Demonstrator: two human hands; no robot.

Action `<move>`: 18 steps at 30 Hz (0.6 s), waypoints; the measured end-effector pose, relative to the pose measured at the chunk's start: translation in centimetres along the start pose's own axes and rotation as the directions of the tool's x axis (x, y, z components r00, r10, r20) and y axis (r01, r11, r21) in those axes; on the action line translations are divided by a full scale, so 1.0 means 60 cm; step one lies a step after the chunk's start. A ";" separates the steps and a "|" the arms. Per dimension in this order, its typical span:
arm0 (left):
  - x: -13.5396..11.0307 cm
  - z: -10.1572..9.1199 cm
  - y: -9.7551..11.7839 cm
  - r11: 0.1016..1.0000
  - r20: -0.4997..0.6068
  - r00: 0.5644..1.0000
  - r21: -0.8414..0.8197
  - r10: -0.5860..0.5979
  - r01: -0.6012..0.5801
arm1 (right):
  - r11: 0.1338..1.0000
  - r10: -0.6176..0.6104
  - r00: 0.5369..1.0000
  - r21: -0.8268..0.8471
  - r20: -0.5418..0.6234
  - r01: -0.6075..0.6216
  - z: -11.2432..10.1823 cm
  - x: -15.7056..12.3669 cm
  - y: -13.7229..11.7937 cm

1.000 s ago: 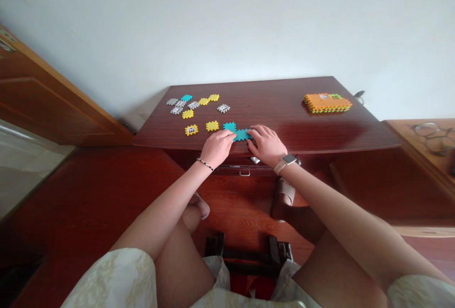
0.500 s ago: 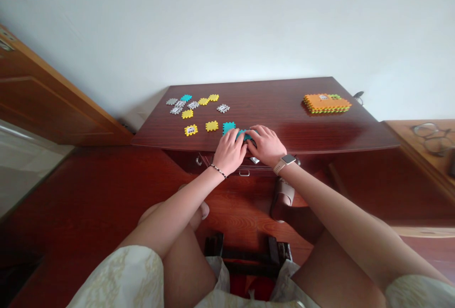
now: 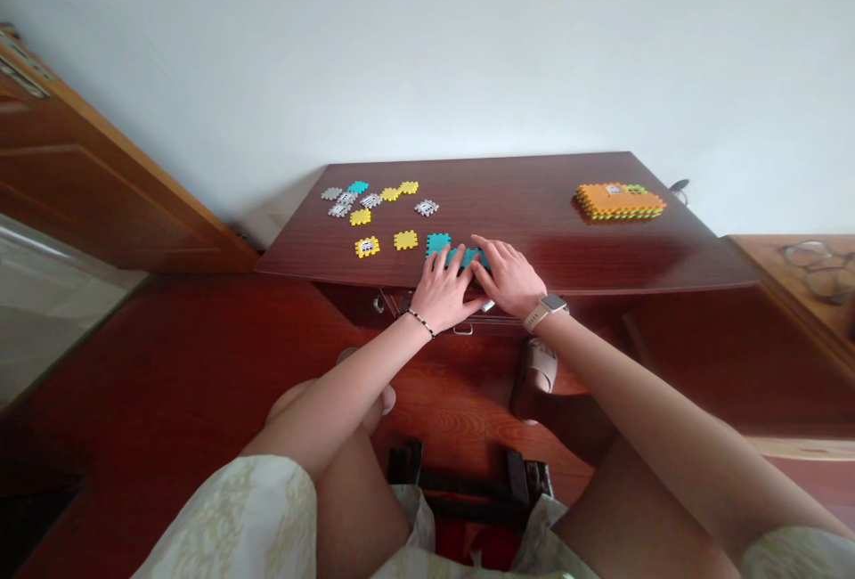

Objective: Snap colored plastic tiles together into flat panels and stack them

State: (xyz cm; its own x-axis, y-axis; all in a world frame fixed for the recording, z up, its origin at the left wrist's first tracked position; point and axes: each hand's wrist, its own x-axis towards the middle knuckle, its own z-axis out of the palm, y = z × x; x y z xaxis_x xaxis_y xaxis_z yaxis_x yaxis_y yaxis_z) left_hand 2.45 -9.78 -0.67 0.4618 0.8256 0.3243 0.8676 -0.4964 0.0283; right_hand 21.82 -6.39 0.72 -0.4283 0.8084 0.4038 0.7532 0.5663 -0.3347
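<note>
Both hands rest on joined teal toothed tiles [image 3: 441, 245] near the front edge of a dark wooden table [image 3: 534, 214]. My left hand [image 3: 446, 289] lies with fingers stretched flat over the tiles. Beside it, my right hand [image 3: 511, 274], with a watch on its wrist, presses its extended fingers on the same teal piece. Most of the teal piece is hidden under the fingers. Two yellow tiles [image 3: 405, 240] lie just left of it.
Several loose grey, yellow and teal tiles [image 3: 364, 199] are scattered at the table's back left. A stack of orange and green tiles [image 3: 618, 200] sits at the back right. Glasses [image 3: 818, 260] lie on a side surface to the right. A drawer handle [image 3: 460, 330] is below the table edge.
My left hand slid right along the teal tiles and flattened its fingers over them. The right hand stayed pressed on the piece. The camera view shifted slightly.
</note>
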 end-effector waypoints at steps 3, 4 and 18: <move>-0.001 0.001 -0.001 1.000 0.014 1.000 0.024 0.006 -0.007 | 1.000 -0.001 1.000 0.011 -0.008 0.001 0.003 0.001 0.003; -0.001 0.000 -0.001 0.999 0.019 1.000 0.033 0.009 -0.010 | 1.000 0.001 1.000 0.014 -0.009 -0.001 0.004 0.001 0.005; 0.012 -0.018 -0.021 0.998 0.070 0.997 0.053 0.032 -0.036 | 0.995 -0.053 0.993 0.081 -0.109 0.062 0.007 0.149 -0.033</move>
State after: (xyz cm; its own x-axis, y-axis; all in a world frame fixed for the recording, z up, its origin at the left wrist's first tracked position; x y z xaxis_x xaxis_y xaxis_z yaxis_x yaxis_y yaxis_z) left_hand 1.46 -8.85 0.53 0.5009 0.8260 0.2584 0.8592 -0.5105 -0.0339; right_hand 16.28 -0.22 4.68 -0.4109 0.7548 0.5113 0.6822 0.6266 -0.3768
